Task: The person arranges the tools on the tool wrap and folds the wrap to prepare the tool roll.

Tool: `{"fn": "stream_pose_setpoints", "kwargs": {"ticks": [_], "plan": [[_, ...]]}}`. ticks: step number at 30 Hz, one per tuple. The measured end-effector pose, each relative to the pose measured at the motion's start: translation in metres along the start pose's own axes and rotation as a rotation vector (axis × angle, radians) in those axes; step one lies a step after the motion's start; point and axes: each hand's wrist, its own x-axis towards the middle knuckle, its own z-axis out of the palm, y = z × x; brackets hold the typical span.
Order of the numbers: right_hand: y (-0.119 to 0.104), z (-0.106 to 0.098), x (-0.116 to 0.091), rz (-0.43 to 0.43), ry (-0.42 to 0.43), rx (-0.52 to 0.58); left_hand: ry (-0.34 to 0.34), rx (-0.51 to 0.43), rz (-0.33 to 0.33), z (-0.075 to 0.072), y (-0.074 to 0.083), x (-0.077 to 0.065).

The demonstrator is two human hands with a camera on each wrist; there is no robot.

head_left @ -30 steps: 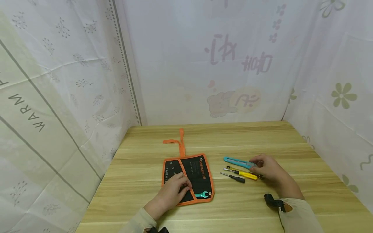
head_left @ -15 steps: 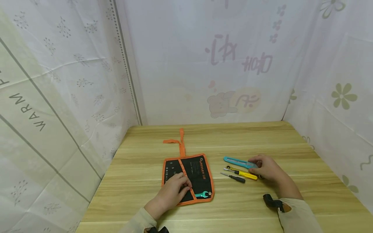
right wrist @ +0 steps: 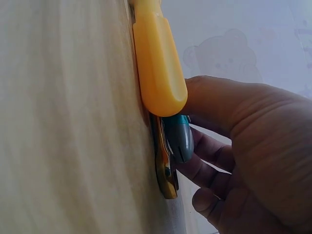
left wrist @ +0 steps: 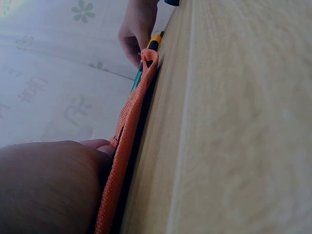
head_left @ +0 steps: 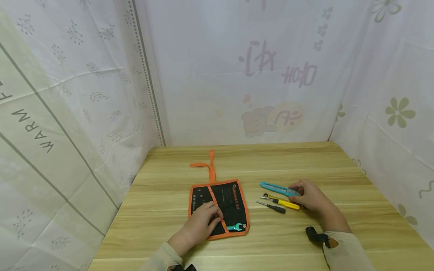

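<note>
Left hand [head_left: 201, 222]: pouch [head_left: 232, 205] seemingly pinched at its orange trim.
Pouch: spread on the surface [head_left: 169, 195], left half; could be dragged by a hard tug.
Green wrench [head_left: 235, 227]: pocketed near right; might be loosened likewise.
Blue cutter [head_left: 272, 188]: tail gripped by right hand [head_left: 313, 197]; yellow screwdriver [head_left: 287, 203] just nearer, knockable by a low sweep.

passable gap btwn pouch [head_left: 234, 207] & blk driver [head_left: 277, 209], yel driver [head_left: 288, 204] + wrench [right wrist: 163, 158] block cutter's [head_left: 276, 188] near side
</note>
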Motion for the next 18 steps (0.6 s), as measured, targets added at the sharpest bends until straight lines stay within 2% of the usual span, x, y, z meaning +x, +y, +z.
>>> {"fn": "stream_pose_setpoints", "kwargs": {"ticks": [18], "plan": [[-0.0063,-0.0018,0.0002,-0.014,0.040,0.016,-0.003,0.003,-0.005,0.0004,-0.0002,0.0002]]}}
